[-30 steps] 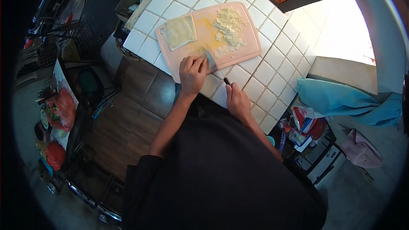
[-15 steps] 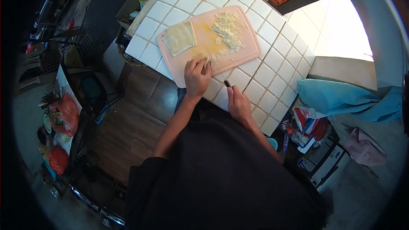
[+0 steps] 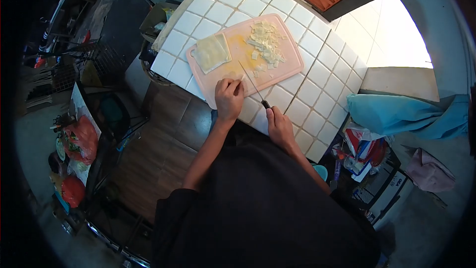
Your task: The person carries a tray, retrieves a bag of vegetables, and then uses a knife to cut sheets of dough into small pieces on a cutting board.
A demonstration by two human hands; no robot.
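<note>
A pink cutting board (image 3: 292,66) lies on the white tiled table. My right hand (image 3: 280,128) grips the black handle of a knife (image 3: 252,84), whose thin blade reaches across the board's near side towards the upper left. Just left of the blade, my left hand (image 3: 229,100) rests over the board's near edge with its fingers curled together. A small pale bit shows at those fingertips, but what they hold is mostly hidden. On the board's left lies a stack of pale square wrapper sheets (image 3: 212,53). A pile of small cut pieces (image 3: 265,42) spreads over the right side.
The white tiled table (image 3: 317,87) has its near edge against my body. At right hang a blue cloth (image 3: 396,114) and a pink cloth (image 3: 429,171), above and beside a cluttered rack. Red plastic bags (image 3: 82,139) sit on a surface at far left.
The view has shifted slightly, so the board appears lower. The knife's blade now shows clearly beside my left fingers. Both hands stay at the board's near edge.
</note>
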